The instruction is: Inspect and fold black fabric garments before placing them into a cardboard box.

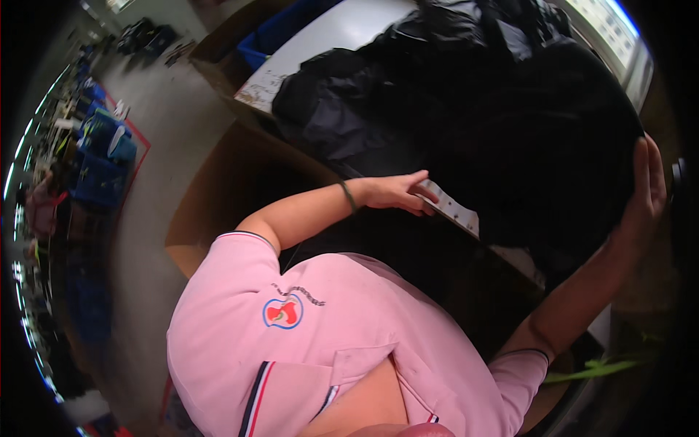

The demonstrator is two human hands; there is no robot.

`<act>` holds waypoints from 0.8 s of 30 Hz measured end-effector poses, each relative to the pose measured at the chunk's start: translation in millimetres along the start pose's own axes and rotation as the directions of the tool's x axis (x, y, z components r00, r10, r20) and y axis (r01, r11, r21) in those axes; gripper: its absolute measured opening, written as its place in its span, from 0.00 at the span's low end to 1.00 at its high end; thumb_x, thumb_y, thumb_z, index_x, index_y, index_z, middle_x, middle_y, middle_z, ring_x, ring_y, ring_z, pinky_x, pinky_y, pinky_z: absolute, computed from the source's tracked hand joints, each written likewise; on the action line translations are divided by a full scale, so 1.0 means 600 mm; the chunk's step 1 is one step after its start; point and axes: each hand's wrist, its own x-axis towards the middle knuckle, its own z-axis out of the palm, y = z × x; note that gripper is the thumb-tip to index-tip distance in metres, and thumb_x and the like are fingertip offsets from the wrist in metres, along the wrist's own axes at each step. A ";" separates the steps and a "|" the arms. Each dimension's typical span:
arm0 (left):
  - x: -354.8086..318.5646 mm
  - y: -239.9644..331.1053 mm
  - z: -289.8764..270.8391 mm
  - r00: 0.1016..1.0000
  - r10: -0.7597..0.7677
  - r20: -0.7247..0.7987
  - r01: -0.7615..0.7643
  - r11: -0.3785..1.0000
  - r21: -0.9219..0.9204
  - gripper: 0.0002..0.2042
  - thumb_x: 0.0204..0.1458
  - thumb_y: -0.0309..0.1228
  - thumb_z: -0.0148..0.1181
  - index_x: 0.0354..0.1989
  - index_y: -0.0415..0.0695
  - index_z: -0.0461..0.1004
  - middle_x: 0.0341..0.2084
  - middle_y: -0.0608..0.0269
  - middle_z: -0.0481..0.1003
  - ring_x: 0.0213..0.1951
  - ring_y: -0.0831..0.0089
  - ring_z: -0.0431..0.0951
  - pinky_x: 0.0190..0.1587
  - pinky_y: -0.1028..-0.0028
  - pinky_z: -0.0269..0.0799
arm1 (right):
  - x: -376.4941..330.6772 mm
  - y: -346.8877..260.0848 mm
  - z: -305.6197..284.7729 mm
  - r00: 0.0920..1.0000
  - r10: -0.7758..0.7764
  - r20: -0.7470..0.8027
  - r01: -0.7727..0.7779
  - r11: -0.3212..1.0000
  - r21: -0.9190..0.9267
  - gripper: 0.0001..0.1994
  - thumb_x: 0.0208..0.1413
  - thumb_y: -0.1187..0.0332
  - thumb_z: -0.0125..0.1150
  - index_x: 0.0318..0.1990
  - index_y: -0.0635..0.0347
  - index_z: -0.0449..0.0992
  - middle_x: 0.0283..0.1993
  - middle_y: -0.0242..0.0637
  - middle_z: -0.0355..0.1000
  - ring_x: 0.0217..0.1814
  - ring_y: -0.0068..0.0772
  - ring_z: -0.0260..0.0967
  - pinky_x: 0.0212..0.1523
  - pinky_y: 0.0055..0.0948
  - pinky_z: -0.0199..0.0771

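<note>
A large heap of black, slightly shiny fabric (495, 124), perhaps garments, covers most of a white-topped table (342, 29) in front of me. My left hand (399, 193) is at the table's near edge, thumb and fingers apart. Its fingertips touch or nearly touch a white strip with dark dots (455, 209); I cannot tell whether this is a loose piece or part of the table. Out at the far right, my right hand (648, 178) grips the outer edge of the black fabric, its arm stretched along the heap. Part of its fingers is hidden.
A blue bin (255, 47) stands beyond the table's left corner. Brown cardboard (211, 189) borders the table on my left. Across the grey floor (149, 87) are blue crates (102, 175), and a person in pink (42, 207). A green strip (593, 370) is at lower right.
</note>
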 end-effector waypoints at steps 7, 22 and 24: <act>0.089 -0.019 0.042 0.959 0.259 -0.115 -0.274 0.749 -0.603 0.20 0.60 0.37 0.55 0.57 0.43 0.60 0.46 0.56 0.72 0.48 0.59 0.76 0.55 0.59 0.70 | 0.004 -0.006 0.025 0.984 0.011 -0.178 -0.045 0.981 -0.188 0.26 0.62 0.54 0.54 0.59 0.66 0.69 0.61 0.41 0.67 0.61 0.34 0.63 0.64 0.30 0.58; 0.129 0.044 0.076 0.962 0.266 -0.067 -0.195 0.490 -0.849 0.07 0.52 0.33 0.63 0.29 0.43 0.75 0.24 0.71 0.76 0.26 0.81 0.74 0.34 0.80 0.69 | -0.035 0.023 0.116 0.999 0.024 -0.048 -0.033 0.981 -0.191 0.21 0.62 0.58 0.55 0.54 0.66 0.73 0.53 0.39 0.71 0.56 0.29 0.64 0.60 0.26 0.57; 0.102 0.068 0.084 0.937 0.344 0.065 -0.138 0.535 -0.833 0.08 0.53 0.36 0.63 0.28 0.46 0.76 0.25 0.71 0.77 0.24 0.81 0.75 0.32 0.79 0.69 | -0.047 0.033 0.144 0.996 -0.041 0.083 0.057 0.979 -0.196 0.17 0.63 0.61 0.55 0.50 0.67 0.73 0.46 0.34 0.70 0.49 0.25 0.63 0.54 0.23 0.59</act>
